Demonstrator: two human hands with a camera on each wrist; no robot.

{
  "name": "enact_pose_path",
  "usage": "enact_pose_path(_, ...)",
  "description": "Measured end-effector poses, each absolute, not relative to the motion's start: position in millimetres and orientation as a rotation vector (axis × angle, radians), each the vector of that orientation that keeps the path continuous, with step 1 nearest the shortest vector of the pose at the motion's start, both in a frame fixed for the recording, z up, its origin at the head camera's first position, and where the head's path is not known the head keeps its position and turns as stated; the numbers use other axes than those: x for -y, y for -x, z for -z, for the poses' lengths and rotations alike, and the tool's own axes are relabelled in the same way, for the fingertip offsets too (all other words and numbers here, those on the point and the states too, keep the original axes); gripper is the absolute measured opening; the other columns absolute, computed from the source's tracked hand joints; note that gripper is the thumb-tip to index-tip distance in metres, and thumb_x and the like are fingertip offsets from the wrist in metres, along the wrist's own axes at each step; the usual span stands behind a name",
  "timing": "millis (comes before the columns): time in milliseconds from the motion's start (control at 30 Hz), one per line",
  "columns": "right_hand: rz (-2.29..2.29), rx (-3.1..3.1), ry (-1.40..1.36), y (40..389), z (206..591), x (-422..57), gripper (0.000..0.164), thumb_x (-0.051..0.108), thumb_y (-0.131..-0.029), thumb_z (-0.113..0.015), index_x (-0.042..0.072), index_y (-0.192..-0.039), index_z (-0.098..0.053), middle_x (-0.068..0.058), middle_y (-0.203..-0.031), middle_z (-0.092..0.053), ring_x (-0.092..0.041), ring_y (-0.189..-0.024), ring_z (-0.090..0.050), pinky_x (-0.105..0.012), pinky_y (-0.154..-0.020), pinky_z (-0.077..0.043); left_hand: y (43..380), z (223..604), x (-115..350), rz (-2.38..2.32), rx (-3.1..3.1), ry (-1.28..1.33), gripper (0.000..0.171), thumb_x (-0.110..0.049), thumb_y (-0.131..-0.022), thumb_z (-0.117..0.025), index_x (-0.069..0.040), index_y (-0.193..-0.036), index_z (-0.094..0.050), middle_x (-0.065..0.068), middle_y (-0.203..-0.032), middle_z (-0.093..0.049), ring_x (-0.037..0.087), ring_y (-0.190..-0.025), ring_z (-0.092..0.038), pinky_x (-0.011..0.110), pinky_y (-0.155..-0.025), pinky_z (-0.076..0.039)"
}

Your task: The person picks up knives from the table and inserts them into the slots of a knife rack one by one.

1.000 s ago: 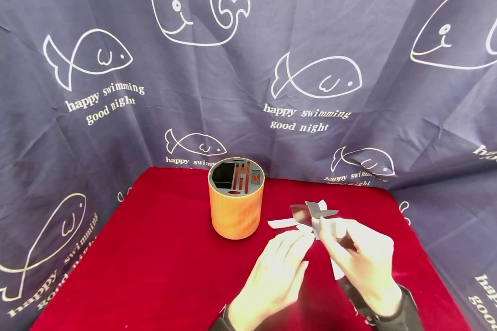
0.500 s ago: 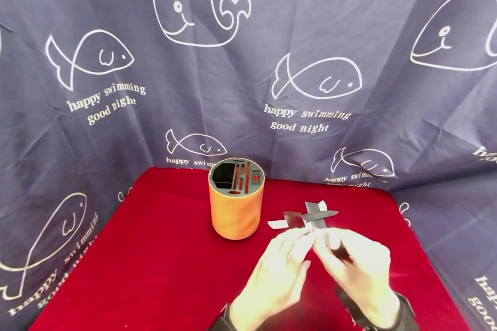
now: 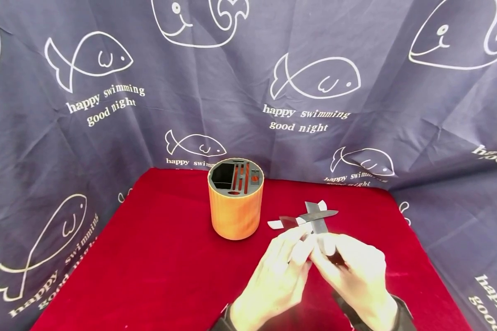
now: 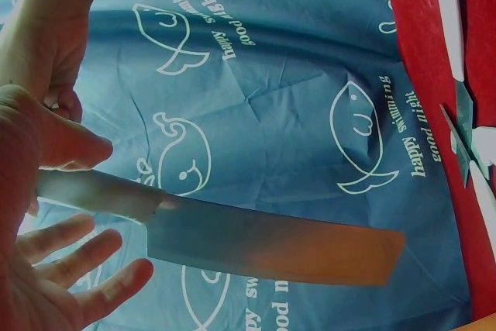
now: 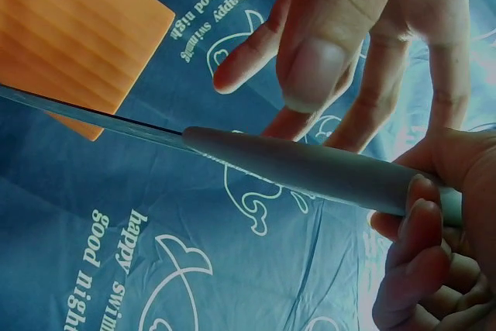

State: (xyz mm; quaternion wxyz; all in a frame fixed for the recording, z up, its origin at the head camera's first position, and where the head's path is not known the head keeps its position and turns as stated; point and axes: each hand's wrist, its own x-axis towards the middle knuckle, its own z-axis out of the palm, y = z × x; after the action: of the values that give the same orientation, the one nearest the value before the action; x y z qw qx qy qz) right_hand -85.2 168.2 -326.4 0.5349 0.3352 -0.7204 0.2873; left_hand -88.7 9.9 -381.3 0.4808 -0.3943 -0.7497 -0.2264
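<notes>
A broad-bladed kitchen knife (image 4: 271, 238) with a pale handle is held up in front of the person. The right hand (image 3: 352, 276) grips the handle's rear end, its fingers curled round it in the right wrist view. Around the handle's front part, the left hand (image 3: 273, 271) has its thumb above and its other fingers below and behind. Those fingers (image 4: 116, 284) are extended and spread. Beyond the hands, several white-handled knives lie crossed on the red cloth, among them a small pointed knife (image 3: 325, 214) over a wider blade (image 3: 320, 225). The hands hide part of the pile.
An orange cylindrical knife block (image 3: 236, 214) with a dark slotted top stands upright left of the pile. Red cloth (image 3: 161, 257) covers the table. A blue-grey curtain (image 3: 232, 105) with white fish drawings hangs behind and at both sides.
The held knife's blade has moved left and lower in the head view, uncovering more of the crossed knives. The right hand has shifted left, closer to the left hand. The knife block stays put.
</notes>
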Motion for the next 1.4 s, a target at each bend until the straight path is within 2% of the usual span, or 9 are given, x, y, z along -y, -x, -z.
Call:
enact_pose_path(267, -0.665, 1.733, -0.804, 85, 331, -169, 0.041, 0.035, -0.098, -0.063, 0.005, -0.069, -0.066, 0.0, -0.059, -0.052, -0.007, -0.052, -0.043, -0.018, -0.047, -0.041, 88, 379, -11, 0.534, 1.823, 0.938, 0.041, -0.014, -0.097, -0.053, 0.001, -0.135, -0.053, 0.018, -0.139, -0.059, 0.028, -0.126, -0.061, 0.036, -0.106, -0.053)
enact_pose_path(500, -0.699, 1.7, -0.833, 85, 332, -168, 0.042, 0.032, -0.097, -0.065, 0.006, -0.065, -0.06, 0.0, -0.059, -0.05, -0.007, -0.052, -0.041, -0.017, -0.047, -0.038, 87, 379, -12, 0.528, 1.808, 0.951, 0.041, -0.012, -0.096, -0.051, 0.004, -0.134, -0.053, 0.02, -0.137, -0.059, 0.029, -0.124, -0.062, 0.035, -0.108, -0.052)
enact_pose_path(700, -0.701, 1.663, -0.863, 84, 331, -165, 0.044, 0.031, -0.098, -0.065, 0.007, -0.063, -0.055, 0.0, -0.058, -0.048, -0.007, -0.052, -0.04, -0.016, -0.045, -0.036, 87, 379, -14, 0.517, 1.755, 0.981, 0.039, -0.009, -0.094, -0.05, 0.006, -0.131, -0.051, 0.022, -0.129, -0.062, 0.031, -0.117, -0.064, 0.033, -0.108, -0.053)
enact_pose_path(867, -0.666, 1.655, -0.841, 83, 328, -162, 0.045, 0.03, -0.099, -0.062, 0.007, -0.062, -0.054, 0.0, -0.057, -0.048, -0.008, -0.05, -0.039, -0.018, -0.044, -0.037, 86, 381, -15, 0.525, 1.756, 0.98, 0.038, -0.008, -0.093, -0.05, 0.004, -0.129, -0.049, 0.022, -0.128, -0.062, 0.03, -0.114, -0.064, 0.029, -0.105, -0.054)
enact_pose_path(1233, -0.639, 1.676, -0.809, 80, 331, -159, 0.046, 0.032, -0.1, -0.059, 0.006, -0.062, -0.055, -0.002, -0.056, -0.05, -0.011, -0.047, -0.041, -0.02, -0.044, -0.041, 84, 384, -15, 0.527, 1.769, 0.966, 0.037, -0.01, -0.093, -0.052, 0.0, -0.128, -0.048, 0.019, -0.127, -0.063, 0.026, -0.109, -0.064, 0.029, -0.101, -0.056)
enact_pose_path(1400, -0.657, 1.68, -0.811, 80, 333, -158, 0.045, 0.031, -0.1, -0.059, 0.006, -0.063, -0.056, 0.0, -0.055, -0.047, -0.009, -0.047, -0.038, -0.018, -0.043, -0.038, 84, 384, -14, 0.559, 1.772, 0.963, 0.035, -0.01, -0.093, -0.053, -0.003, -0.128, -0.051, 0.017, -0.122, -0.064, 0.025, -0.108, -0.065, 0.028, -0.098, -0.057)
